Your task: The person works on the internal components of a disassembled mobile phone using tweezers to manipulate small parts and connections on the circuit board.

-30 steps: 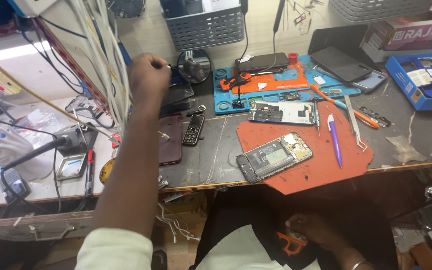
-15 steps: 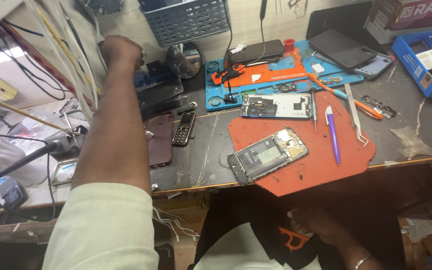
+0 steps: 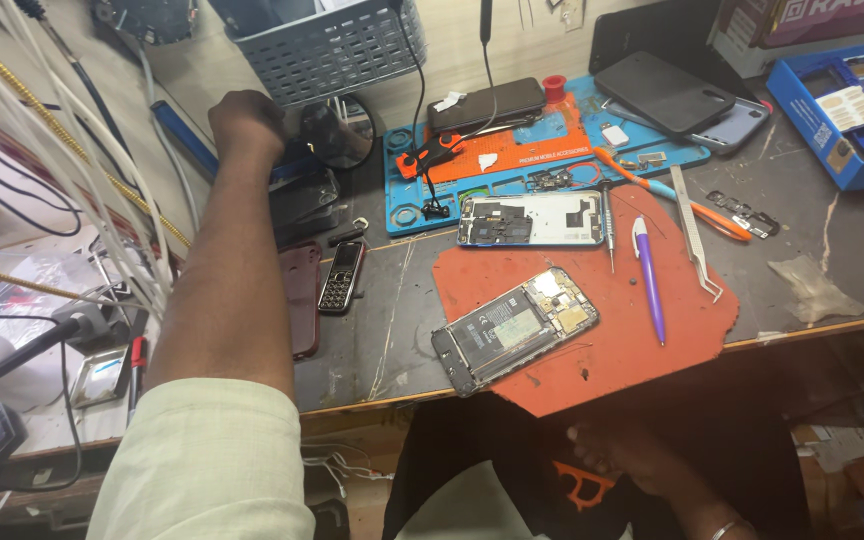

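The person stretches the left hand (image 3: pixel 248 122) far toward the back left part of the workbench (image 3: pixel 402 300), close to the grey perforated basket (image 3: pixel 327 45) and the small round black mirror (image 3: pixel 337 135). The hand is seen from behind, the fingers curled together, and it cannot be told whether they clamp something. The right hand (image 3: pixel 617 450) rests low on the lap, under the front edge of the workbench, fingers loosely together and empty as far as can be seen.

The step in hand looks like fetching something from the back of the bench, while the repair itself waits. The opened smartphone (image 3: pixel 514 328) lies tilted on the red-orange rubber mat (image 3: pixel 592 350) near the front edge, its flat battery and golden board parts exposed. A second opened phone (image 3: pixel 532 218) lies just behind the mat, at the edge of the blue silicone work mat (image 3: pixel 542 150). A purple pen (image 3: pixel 648 280) and thin steel tweezers (image 3: pixel 694 235) lie to the right of the phones. A small black keypad phone (image 3: pixel 340 277) lies near the person's forearm.
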